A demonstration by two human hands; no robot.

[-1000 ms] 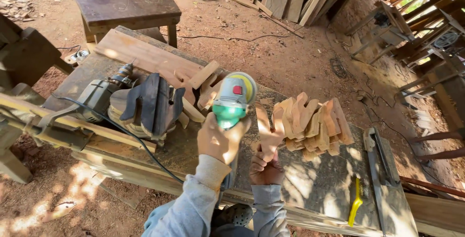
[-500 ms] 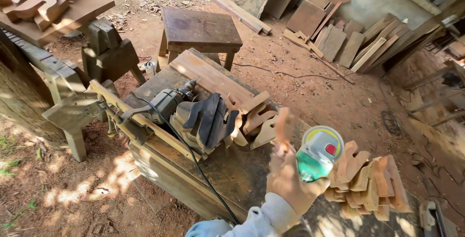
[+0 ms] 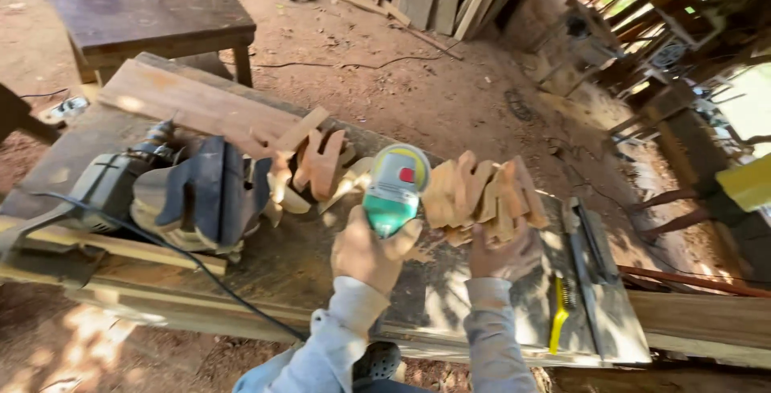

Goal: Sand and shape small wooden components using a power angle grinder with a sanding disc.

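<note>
Grinder (image 3: 392,188), green w/ disc guard, sits mid-frame above counter (image 3: 305,268), left hand (image 3: 371,250) grip closed round its body. Right hand (image 3: 504,255) rests fingers against cut wood pieces (image 3: 482,199), not clearly clasping any. Second pile (image 3: 309,166) left-centre; grinding not visibly underway.

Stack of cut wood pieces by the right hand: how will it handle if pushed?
The stack of cut wood pieces is probably stiff but loose: separate pieces lean unevenly, so a push likely scatters them. The right hand touches its near edge. Each piece looks thin, probably light.
</note>
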